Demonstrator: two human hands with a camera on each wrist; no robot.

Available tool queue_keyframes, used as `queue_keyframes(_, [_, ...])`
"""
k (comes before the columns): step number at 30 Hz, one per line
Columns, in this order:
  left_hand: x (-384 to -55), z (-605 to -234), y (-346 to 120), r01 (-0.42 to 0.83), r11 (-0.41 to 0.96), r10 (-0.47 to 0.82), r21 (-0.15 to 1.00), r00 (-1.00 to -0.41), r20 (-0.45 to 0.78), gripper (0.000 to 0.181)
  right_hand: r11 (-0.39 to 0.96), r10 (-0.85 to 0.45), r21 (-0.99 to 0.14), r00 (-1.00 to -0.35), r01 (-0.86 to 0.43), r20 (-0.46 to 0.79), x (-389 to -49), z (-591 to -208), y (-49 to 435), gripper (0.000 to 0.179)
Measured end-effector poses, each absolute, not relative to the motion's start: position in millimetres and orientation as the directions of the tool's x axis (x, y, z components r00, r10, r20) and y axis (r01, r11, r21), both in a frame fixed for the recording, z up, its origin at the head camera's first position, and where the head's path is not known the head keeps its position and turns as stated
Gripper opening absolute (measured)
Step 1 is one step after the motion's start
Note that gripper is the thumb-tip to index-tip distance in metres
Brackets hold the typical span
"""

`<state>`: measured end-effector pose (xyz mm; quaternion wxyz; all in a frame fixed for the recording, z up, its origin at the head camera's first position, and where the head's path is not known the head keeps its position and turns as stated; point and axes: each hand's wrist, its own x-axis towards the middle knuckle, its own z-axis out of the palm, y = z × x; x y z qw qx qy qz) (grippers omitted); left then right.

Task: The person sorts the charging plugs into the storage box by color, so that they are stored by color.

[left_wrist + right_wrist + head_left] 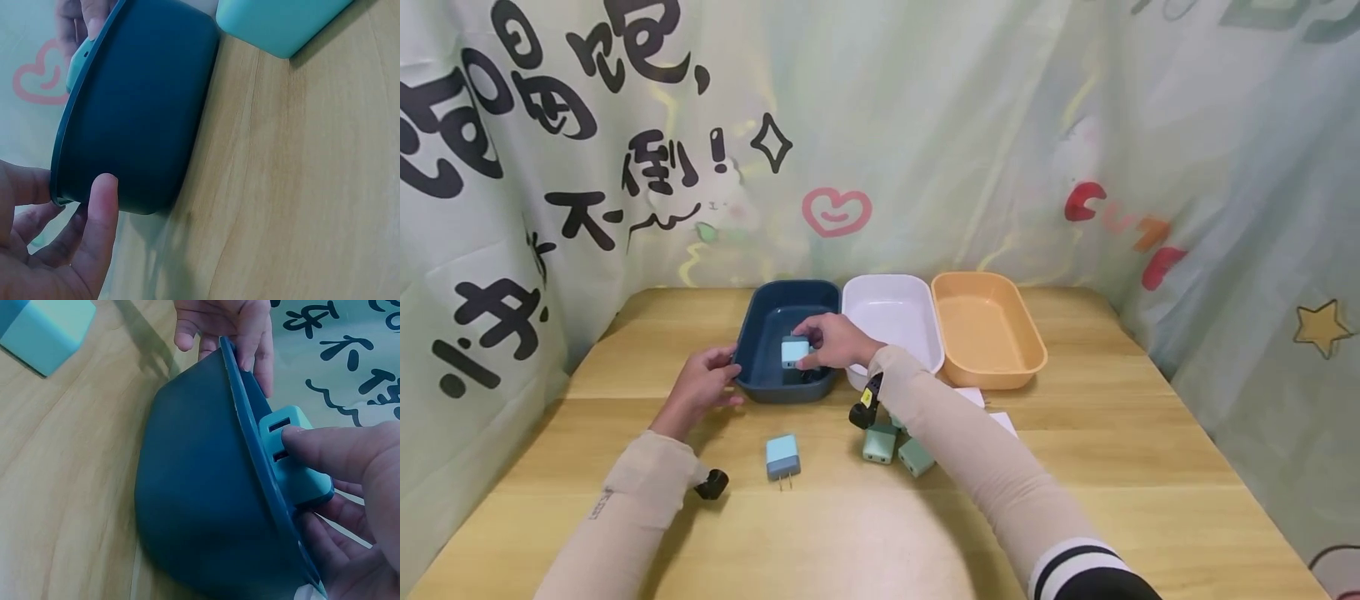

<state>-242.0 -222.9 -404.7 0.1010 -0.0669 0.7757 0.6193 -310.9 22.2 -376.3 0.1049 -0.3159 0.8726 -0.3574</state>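
My right hand pinches a light blue wall charger with a darker blue end, just inside the near part of the dark blue bin. In the right wrist view, two USB ports show on the face of this charger, and a thumb presses beside them. My left hand holds the bin's left rim, with the thumb and fingers on either side of it in the left wrist view. A second light blue charger lies on the table in front of the bin, prongs toward me.
Beside the dark blue bin stand a white bin and an orange bin. Green chargers and white pieces lie near my right forearm, which partly hides them. A printed curtain hangs behind the table.
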Motion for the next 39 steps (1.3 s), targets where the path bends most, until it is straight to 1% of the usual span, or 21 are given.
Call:
queue_keyframes(3, [-240.5,-404.6,-224.0,-0.233,0.225,0.019,0.946,-0.970,-0.243,0.054,0.547,-0.623,-0.694,-0.781,-0.468,0.036,-312.3,-377.8,19.3,0.049])
queue_keyframes(9, [-243.3,-400.1,-221.9,-0.222,0.234,0.015,0.946,-0.973,-0.232,0.053,0.551,-0.586,-0.718,-0.810,-0.426,0.030,-316.4,-373.4,16.3,0.047])
queue_keyframes(16, [-243.8,-400.8,-221.7,-0.245,0.245,0.008,0.938,-0.967,-0.255,0.053,0.558,-0.567,-0.733,-0.824,-0.389,0.006,-317.8,-374.1,12.0,0.049])
queue_keyframes(29, [-240.7,-405.4,-220.3,-0.237,0.239,0.006,0.942,-0.969,-0.246,0.053,0.588,-0.557,-0.708,-0.831,-0.392,-0.003,-317.6,-378.1,8.4,0.049])
queue_keyframes(39, [-239.4,-407.5,-222.1,-0.232,0.245,0.002,0.941,-0.971,-0.240,0.053,0.582,-0.555,-0.702,-0.831,-0.410,0.025,-315.7,-379.6,4.5,0.049])
